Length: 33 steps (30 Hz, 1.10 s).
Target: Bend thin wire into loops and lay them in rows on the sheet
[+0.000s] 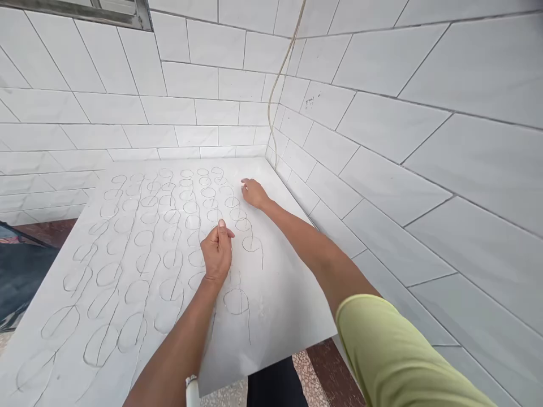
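Two bare arms reach forward over a white sheet [275,316] lying in the corner of a white-tiled wall [382,141]. Rows of thin-lined oval loops [192,222], each with a trailing tail, cover most of the sheet, and the rows run away from the person toward the corner. The left hand [216,251] sits on the loops in the middle of the sheet, its fingers [212,240] curled tightly with the thumb on top; anything held there would be hidden. The right hand [254,193], with a green sleeve [394,350] on its arm, is farther forward at the right edge of the rows. Its fingers [245,185] are bent and close together, just beside the nearest loop [232,202]. Whether they pinch anything, and what the loops are made of, cannot be made out.
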Tool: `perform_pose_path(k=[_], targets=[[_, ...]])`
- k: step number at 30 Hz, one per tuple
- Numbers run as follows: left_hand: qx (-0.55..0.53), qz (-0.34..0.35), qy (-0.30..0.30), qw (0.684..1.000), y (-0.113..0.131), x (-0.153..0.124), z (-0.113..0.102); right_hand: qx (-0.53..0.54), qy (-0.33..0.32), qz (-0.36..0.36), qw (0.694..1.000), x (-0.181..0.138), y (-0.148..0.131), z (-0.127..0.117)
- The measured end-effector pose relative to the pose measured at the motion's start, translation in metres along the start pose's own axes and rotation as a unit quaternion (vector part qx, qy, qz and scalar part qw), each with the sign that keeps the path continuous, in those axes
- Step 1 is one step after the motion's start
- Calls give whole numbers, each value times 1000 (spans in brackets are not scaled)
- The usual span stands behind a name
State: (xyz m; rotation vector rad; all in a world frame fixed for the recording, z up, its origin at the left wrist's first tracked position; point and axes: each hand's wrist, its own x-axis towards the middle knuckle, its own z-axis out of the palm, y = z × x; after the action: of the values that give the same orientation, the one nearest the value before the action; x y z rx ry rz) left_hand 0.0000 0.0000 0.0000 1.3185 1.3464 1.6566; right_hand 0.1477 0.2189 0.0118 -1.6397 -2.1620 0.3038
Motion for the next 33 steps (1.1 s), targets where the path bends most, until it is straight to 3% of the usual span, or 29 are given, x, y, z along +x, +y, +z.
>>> perform_pose_path(k=[8, 12, 16, 23, 33], targets=[[2, -26, -38, 999, -2, -1, 6, -76, -89, -32, 993, 102, -25, 33], [33, -18, -49, 998, -3, -1, 7, -87, -111, -24, 990, 127, -20, 39], [35, -31, -48, 998, -5, -1, 7, -82, -107, 13, 991, 130, 5, 36], [28, -32, -46, 998, 0, -1, 9, -81, -65, 58, 993, 78, 60, 13], [0, -8, -20, 1000, 7, 4, 9, -118, 15, 46, 992, -77, 74, 2]])
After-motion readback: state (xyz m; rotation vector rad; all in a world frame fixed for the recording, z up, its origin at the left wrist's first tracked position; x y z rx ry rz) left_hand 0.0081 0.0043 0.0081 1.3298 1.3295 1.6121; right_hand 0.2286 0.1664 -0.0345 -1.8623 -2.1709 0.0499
